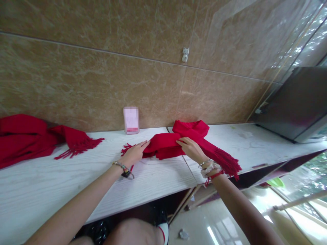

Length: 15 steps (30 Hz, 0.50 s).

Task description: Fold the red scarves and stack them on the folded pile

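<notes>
I am counting two bundles of red fringed cloth on the white table: the left bundle is lying well apart near the wall, and the folded red cloth is lying under my two hands, near the middle. One blurred pink-and-white card is leaning upright against the wall between them, and one white cat-shaped figure is sitting higher on the tiles. I am reaching forward with both forearms converging, palms turned down. My left hand is touching the cloth's left end with its fingers stretched along it, beside a short fringe; my right hand is bending its fingers over the right part, where a longer fringe is spreading past the wrist and a loop is lying behind. Both thumbs are mostly hidden, so I cannot tell whether either grip is pinching the fabric or just pressing it. For containers, I am seeing one green basin-like vessel low on the right, its contents too indistinct to read, while a large dark box-like unit is standing at the table's far right.
</notes>
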Each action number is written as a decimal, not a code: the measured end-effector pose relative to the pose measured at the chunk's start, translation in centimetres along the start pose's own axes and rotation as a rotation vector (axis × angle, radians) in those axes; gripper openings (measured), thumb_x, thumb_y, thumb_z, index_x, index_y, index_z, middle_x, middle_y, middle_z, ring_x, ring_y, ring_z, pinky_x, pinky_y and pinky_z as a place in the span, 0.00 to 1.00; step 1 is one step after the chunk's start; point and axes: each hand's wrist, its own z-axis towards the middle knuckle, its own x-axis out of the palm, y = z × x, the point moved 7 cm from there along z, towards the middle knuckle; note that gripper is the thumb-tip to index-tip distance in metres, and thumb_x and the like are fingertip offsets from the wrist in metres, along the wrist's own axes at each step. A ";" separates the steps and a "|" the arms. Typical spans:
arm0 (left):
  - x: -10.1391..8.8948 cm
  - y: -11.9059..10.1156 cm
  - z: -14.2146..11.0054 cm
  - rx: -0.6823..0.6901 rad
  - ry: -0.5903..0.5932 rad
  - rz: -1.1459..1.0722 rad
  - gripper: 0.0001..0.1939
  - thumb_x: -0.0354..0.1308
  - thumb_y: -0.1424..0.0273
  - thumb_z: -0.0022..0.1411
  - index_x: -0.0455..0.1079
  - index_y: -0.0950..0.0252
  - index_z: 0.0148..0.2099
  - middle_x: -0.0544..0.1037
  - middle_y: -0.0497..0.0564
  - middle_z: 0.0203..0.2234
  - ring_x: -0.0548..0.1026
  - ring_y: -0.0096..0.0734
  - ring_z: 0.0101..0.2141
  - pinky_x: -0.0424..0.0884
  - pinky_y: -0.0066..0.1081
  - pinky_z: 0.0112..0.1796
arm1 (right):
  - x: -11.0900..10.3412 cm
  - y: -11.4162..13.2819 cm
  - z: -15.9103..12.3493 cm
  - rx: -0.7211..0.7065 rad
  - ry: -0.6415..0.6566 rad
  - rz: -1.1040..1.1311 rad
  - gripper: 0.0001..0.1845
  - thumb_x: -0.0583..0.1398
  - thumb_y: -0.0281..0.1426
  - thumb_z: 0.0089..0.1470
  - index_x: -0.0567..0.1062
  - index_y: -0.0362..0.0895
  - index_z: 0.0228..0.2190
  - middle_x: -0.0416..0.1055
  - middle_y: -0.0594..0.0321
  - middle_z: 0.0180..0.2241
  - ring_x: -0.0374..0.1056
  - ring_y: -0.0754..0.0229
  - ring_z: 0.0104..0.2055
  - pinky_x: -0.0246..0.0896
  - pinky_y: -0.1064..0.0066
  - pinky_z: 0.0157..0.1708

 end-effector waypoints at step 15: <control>-1.7 1.2 0.4 0.154 -0.239 0.173 0.25 0.40 0.86 0.56 0.63 0.67 0.53 0.67 0.56 0.52 0.62 0.33 0.54 0.63 0.35 0.51 | 0.2 0.2 -0.4 -0.080 0.003 -0.002 0.20 0.49 0.18 0.52 0.69 0.37 0.46 0.70 0.49 0.45 0.67 0.56 0.47 0.66 0.67 0.44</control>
